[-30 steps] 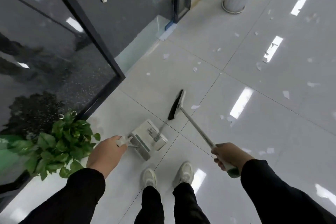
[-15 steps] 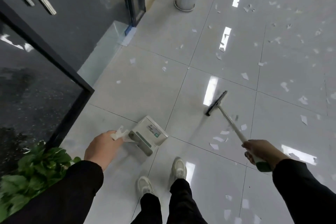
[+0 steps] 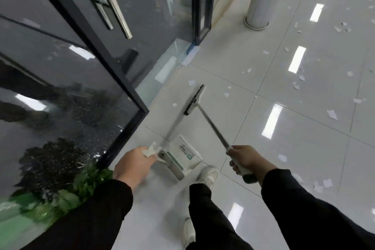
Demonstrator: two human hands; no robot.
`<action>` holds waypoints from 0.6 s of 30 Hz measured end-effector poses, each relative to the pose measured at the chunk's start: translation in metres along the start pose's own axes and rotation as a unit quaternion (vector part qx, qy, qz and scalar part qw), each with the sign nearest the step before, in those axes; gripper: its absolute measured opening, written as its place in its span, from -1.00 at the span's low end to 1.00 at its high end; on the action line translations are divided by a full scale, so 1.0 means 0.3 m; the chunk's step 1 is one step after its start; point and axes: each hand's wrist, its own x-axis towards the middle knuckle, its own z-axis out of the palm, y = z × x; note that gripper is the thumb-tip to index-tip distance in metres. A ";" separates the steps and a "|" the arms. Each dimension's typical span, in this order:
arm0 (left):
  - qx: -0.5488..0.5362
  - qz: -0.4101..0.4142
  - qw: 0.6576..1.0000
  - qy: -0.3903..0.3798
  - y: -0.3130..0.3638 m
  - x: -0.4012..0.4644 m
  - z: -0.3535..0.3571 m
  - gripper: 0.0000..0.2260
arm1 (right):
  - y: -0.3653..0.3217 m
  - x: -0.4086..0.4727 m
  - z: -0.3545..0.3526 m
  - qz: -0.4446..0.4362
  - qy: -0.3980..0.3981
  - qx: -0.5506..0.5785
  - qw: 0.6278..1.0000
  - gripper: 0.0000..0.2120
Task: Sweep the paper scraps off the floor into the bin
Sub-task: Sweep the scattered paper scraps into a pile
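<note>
Broom (image 3: pixel 194 100) head has swung back left toward the door (image 3: pixel 85 32); your right hand (image 3: pixel 246 159) grips its handle, left hand (image 3: pixel 135 161) grips the dustpan (image 3: pixel 185 155), and most scraps (image 3: pixel 332 114) remain unswept.

You stand on a floor (image 3: pixel 294 164) of big pale tiles, smooth and so shiny that the ceiling lights show in it, and the paper scraps (image 3: pixel 332 114) on it look thin, white and dull. Your right hand (image 3: pixel 246 159) grips the broom (image 3: pixel 211 126), which has a smooth grey metal-looking pole, a pale plastic grip and dark bristles, and your left hand (image 3: pixel 133 163) holds the dustpan (image 3: pixel 183 153) of smooth pale plastic (with a paper-like label on it). Beside you the door (image 3: pixel 129 10) is dark shiny glass in a matt black frame with a bright metal handle, the tall bin (image 3: pixel 266 0) looks like dull ribbed metal, and your sleeves are soft black cloth.
</note>
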 end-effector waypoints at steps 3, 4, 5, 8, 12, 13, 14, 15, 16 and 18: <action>0.017 -0.006 1.000 0.001 0.012 0.096 -0.065 -0.66 | -0.147 0.145 0.125 0.002 -0.043 -0.028 0.999 -0.92; 0.022 -0.006 1.000 -0.004 0.015 0.085 -0.070 -0.66 | -0.160 0.151 0.145 0.000 -0.045 -0.041 0.998 -0.91; 0.034 -0.012 0.999 -0.004 0.022 0.136 -0.093 -0.66 | -0.211 0.224 0.178 -0.001 -0.060 -0.065 0.996 -0.91; 0.065 -0.019 0.998 -0.015 0.043 0.248 -0.139 -0.71 | -0.324 0.361 0.233 -0.033 -0.075 -0.164 0.983 -0.92; 0.102 -0.009 0.995 -0.017 0.119 0.448 -0.196 -0.77 | -0.456 0.538 0.185 -0.034 -0.064 -0.213 0.974 -0.96; 0.102 -0.008 0.995 -0.020 0.128 0.450 -0.207 -0.76 | -0.464 0.538 0.158 -0.035 -0.055 -0.212 0.975 -0.97; 0.108 -0.005 0.994 -0.024 0.158 0.497 -0.207 -0.76 | -0.483 0.572 0.104 -0.025 -0.042 -0.212 0.976 -0.97; 0.109 -0.005 0.994 -0.028 0.189 0.547 -0.208 -0.75 | -0.497 0.607 0.047 -0.018 -0.028 -0.212 0.977 -0.97; 0.100 -0.006 0.995 -0.028 0.193 0.546 -0.221 -0.75 | -0.504 0.605 0.016 -0.018 -0.019 -0.213 0.977 -0.96; 0.101 0.011 0.994 -0.041 0.272 0.627 -0.209 -0.76 | -0.529 0.641 -0.125 -0.003 0.011 -0.209 0.978 -0.94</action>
